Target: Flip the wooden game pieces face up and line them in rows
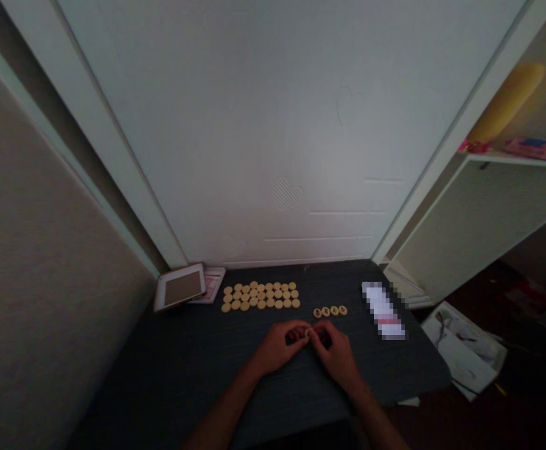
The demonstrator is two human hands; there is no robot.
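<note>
In front of me, my left hand [278,345] and my right hand [339,355] meet above the dark table [197,381]. Their thumbs and fingertips pinch a small pale wooden disc [307,334] between them; most of it is hidden by the fingers. Just beyond my right hand lies a short row of wooden discs with dark marks [334,310]. Past my left hand, plain wooden discs [269,295] are laid out close together in three rows, with no marks visible on them.
A shallow box with a tan inside [183,290] rests partly on a white-and-red tray or lid [214,284] at the back left. To the right lies a pixelated whitish object [383,309]. A white wall panel [273,125] borders the table's back. A white box [470,350] stands lower right.
</note>
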